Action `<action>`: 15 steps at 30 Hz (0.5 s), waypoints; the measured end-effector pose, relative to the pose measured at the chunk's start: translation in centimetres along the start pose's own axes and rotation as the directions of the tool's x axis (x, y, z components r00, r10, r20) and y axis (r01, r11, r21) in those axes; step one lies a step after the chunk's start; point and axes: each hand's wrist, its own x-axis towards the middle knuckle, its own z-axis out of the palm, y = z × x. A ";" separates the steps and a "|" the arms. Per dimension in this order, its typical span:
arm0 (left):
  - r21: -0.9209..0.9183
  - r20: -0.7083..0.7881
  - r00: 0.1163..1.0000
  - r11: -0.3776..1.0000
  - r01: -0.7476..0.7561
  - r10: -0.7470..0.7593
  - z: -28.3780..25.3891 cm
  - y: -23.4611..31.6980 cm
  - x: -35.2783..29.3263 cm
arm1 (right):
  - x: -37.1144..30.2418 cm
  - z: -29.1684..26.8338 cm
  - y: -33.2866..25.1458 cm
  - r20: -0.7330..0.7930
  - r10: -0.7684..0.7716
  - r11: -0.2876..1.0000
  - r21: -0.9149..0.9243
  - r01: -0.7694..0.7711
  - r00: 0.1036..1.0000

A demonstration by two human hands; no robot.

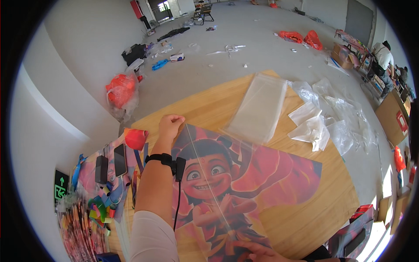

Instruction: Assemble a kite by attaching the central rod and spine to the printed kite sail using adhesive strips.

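A cartoon-printed kite (273, 174) in red, orange and purple is spread over the wooden table in front of me. Its thin pale rod (204, 163) runs along the middle of the printed figure. With fingers closed at the kite's far tip, my left hand (170, 126) pinches that corner; a black strap with a small device and cable (170, 162) is on this wrist. My right hand (259, 252) rests on the kite's near part at the lower edge of view. Its visible fingers are stretched over the print, and the rest is cut off.
Clear plastic sleeves (258, 107) lie on the table (314, 214); crumpled clear film (345, 111) hangs at its right edge. At left are a phone (120, 160), coloured ribbon rolls (102, 209) and stacked printed pieces (78, 231). A person (384, 63) works far right.
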 end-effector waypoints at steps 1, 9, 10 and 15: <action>-0.004 -0.008 1.000 1.000 0.007 -0.007 0.1 0.1 -0.1 | 0.0 0.0 0.0 -0.004 -0.001 1.000 -0.002 0.001 1.000; 0.013 -0.022 0.999 1.000 0.027 -0.026 0.5 -0.3 0.0 | 0.4 0.1 0.6 -0.052 0.016 0.998 -0.057 -0.019 0.999; 0.035 -0.033 0.999 0.999 0.029 -0.028 0.5 -0.3 0.1 | 0.5 0.1 0.7 -0.052 0.017 0.998 -0.056 -0.020 0.998; 0.049 -0.042 0.999 0.998 0.026 -0.024 0.6 -0.5 0.1 | 0.7 0.4 0.5 -0.020 0.043 0.998 0.042 -0.042 0.999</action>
